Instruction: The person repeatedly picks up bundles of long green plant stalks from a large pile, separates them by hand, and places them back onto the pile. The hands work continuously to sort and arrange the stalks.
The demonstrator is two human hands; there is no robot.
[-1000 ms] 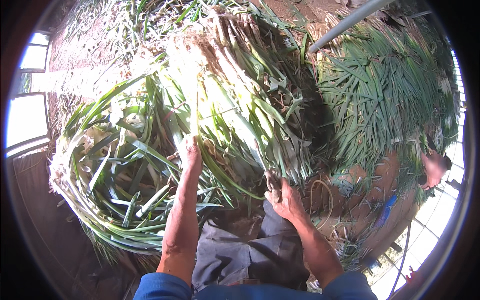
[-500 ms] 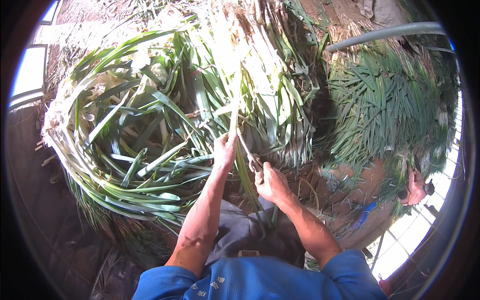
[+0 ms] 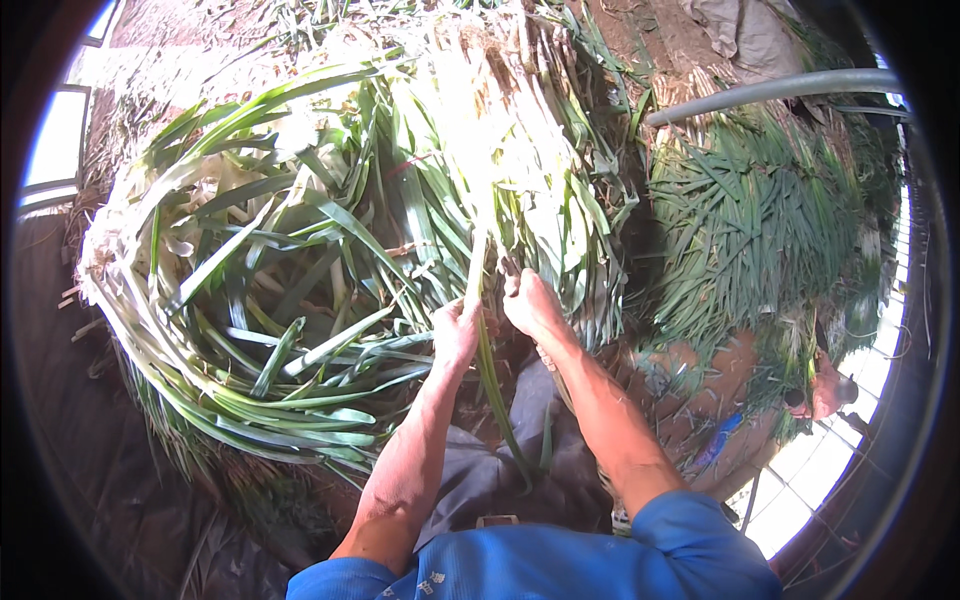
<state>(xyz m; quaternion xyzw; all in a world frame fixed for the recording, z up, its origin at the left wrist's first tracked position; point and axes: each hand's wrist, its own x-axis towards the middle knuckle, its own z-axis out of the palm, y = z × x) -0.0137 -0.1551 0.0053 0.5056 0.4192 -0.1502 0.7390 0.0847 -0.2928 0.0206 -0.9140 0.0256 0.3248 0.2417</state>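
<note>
My left hand (image 3: 457,330) is closed round a long leek stalk (image 3: 478,265). Its pale upper part rises into bright glare, and its green leaves hang below my fist over my lap. Just right of it, my right hand (image 3: 532,303) is closed on a thin knife-like tool (image 3: 509,266), of which only a dark bit shows past the fingers; its blade cannot be made out. Beyond both hands lies a thick pile of leeks (image 3: 560,200), partly washed out by sunlight. Left of my left hand, more leeks (image 3: 250,350) lie curled in a big ring.
A grey curved pipe (image 3: 770,88) juts in at the upper right above a heap of green stalks (image 3: 750,210). Another person's hand (image 3: 826,388) is at the far right beside a bunch of stalks. A blue scrap (image 3: 722,436) lies on the brown ground.
My right hand has moved up and away from me, past my left hand, with the tool now mostly hidden. My left hand has dropped slightly nearer, still holding the leek.
</note>
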